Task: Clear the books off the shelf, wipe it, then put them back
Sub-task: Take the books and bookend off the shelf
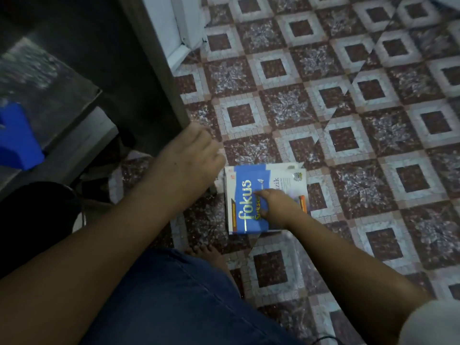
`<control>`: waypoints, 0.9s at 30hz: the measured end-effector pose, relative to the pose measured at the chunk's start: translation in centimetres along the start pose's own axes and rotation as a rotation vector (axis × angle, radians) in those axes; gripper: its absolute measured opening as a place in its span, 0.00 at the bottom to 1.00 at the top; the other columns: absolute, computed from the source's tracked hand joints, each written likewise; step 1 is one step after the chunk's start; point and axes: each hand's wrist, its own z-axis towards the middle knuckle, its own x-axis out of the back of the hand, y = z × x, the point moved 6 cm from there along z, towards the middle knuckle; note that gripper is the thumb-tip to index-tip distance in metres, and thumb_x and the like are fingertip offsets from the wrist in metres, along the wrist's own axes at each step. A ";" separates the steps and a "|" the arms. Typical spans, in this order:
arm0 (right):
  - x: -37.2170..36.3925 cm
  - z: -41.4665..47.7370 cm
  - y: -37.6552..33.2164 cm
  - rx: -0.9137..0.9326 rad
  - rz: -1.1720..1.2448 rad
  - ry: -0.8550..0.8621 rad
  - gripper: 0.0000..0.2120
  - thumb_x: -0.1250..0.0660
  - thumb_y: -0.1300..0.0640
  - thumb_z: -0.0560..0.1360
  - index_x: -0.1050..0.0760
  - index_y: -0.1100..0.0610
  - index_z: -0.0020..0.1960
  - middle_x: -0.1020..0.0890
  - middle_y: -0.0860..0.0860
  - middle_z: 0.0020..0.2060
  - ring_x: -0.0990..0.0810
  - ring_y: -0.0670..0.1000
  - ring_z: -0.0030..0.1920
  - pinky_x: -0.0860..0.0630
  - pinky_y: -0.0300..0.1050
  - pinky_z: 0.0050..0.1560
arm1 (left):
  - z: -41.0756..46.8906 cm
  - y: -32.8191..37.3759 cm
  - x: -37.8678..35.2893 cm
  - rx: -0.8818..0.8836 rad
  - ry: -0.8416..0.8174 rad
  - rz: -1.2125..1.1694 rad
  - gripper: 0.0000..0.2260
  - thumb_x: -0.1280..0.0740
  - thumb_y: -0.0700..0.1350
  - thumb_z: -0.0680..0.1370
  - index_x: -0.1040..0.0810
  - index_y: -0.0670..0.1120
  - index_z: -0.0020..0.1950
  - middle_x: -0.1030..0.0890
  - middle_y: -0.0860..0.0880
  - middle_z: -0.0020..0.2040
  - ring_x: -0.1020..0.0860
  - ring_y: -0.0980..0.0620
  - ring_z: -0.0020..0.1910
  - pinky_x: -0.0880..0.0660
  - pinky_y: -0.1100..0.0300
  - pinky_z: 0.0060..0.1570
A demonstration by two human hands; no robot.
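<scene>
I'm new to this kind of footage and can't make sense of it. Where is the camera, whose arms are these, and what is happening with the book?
There is no machine here. A person wears one wide-angle camera on the head, so you look down along their own two arms. The left hand hovers, blurred, beside the dark shelf unit and seems to hold nothing. The right hand rests with its fingers on a blue book with "fokus" on the cover. It touches the book rather than gripping it. That book lies on top of a white book, and both sit on the patterned floor. Lower down are the person's denim-covered leg and a bare foot. The blue object at far left is too blurred to name.
</scene>
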 end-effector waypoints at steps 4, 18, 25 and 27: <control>5.4 -4.3 -5.4 0.119 0.018 0.142 0.22 0.38 0.52 0.80 0.34 0.50 0.72 0.29 0.51 0.69 0.28 0.54 0.65 0.28 0.51 0.61 | -4.2 -1.2 2.3 0.087 -0.008 -0.206 0.04 0.38 0.40 0.73 0.24 0.45 0.41 0.26 0.46 0.38 0.27 0.44 0.39 0.27 0.49 0.45; 15.0 -21.1 -40.9 0.943 -0.214 0.508 0.18 0.42 0.47 0.73 0.24 0.51 0.60 0.19 0.50 0.52 0.22 0.54 0.53 0.25 0.49 0.51 | -35.6 -13.2 17.0 1.356 -0.137 -0.073 0.22 0.28 0.56 0.70 0.22 0.48 0.60 0.23 0.44 0.53 0.27 0.39 0.54 0.27 0.46 0.49; 12.4 -24.1 -53.9 1.142 -0.345 0.588 0.14 0.36 0.51 0.74 0.23 0.51 0.59 0.20 0.52 0.52 0.22 0.57 0.54 0.26 0.51 0.51 | -48.0 -14.3 21.0 1.658 -0.162 -0.017 0.26 0.27 0.57 0.70 0.26 0.48 0.64 0.29 0.42 0.57 0.33 0.38 0.58 0.30 0.43 0.56; 11.1 -23.9 -56.8 1.161 -0.370 0.580 0.15 0.37 0.50 0.76 0.25 0.51 0.61 0.21 0.51 0.55 0.24 0.57 0.56 0.26 0.51 0.53 | -48.9 -14.5 21.2 1.619 -0.105 -0.042 0.26 0.27 0.56 0.70 0.26 0.47 0.64 0.29 0.43 0.58 0.33 0.40 0.60 0.29 0.44 0.57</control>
